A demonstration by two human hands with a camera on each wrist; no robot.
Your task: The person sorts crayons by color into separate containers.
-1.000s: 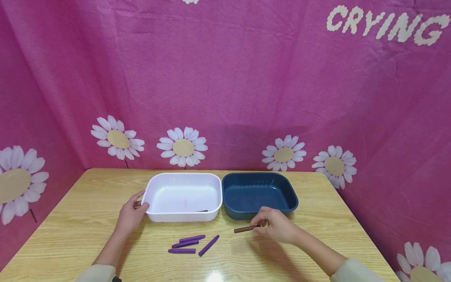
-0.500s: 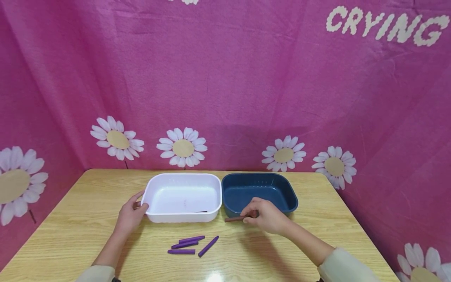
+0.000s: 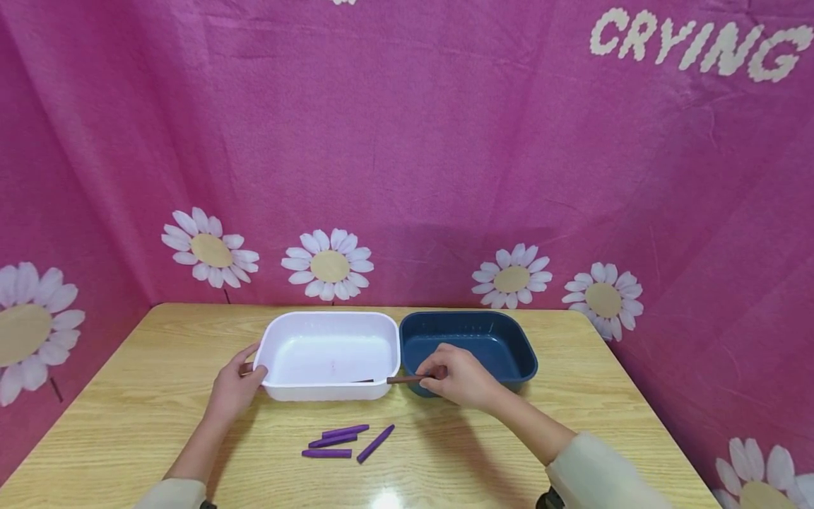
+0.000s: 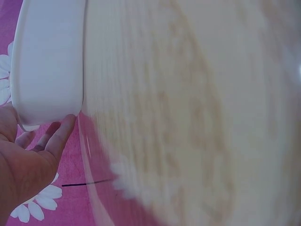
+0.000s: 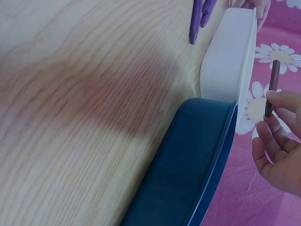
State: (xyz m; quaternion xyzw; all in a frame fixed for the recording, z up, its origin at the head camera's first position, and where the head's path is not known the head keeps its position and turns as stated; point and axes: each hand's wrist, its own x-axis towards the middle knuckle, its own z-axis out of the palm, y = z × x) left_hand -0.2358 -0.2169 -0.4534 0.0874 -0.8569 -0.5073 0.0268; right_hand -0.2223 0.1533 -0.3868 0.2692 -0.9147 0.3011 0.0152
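wooden table [image 3: 127, 424] | right hand [image 3: 461, 378] pinches brown crayon [image 3: 407, 379] | left hand [image 3: 234, 390] touches white bin [image 3: 331, 387]

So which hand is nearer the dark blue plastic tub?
Right. The right hand hovers over the dark blue plastic tub, pinching a brown crayon; the left hand is beyond the white tub.

right hand [image 3: 461, 378] holds brown crayon [image 3: 407, 379] over white tub [image 3: 331, 389].

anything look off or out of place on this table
Nothing looks spilled, damaged or askew. The white tub and blue tub sit upright side by side. Four purple crayons lie loosely grouped in front. The right hand pinches a brown crayon; the left hand touches the white tub's end.
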